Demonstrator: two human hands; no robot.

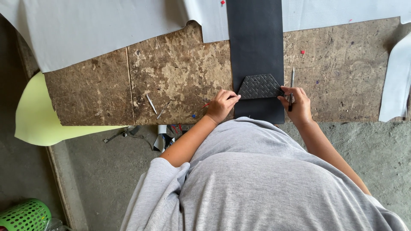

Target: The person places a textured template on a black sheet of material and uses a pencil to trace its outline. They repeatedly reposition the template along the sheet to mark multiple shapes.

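A long strip of black sheet material [256, 42] lies across a worn wooden board [180, 81]. On its near end rests a dark, textured, house-shaped template [259, 87]. My left hand [221, 105] presses the template's left edge with its fingertips. My right hand [296, 104] touches the template's right corner and grips a thin silver pen [292, 87] that points away from me.
Pale grey sheets [98, 25] drape over the board's far side and right edge [396, 81]. A light yellow sheet [36, 113] hangs at the left. Scraps [160, 139] lie on the concrete floor, and a green mesh basket [25, 216] stands at bottom left.
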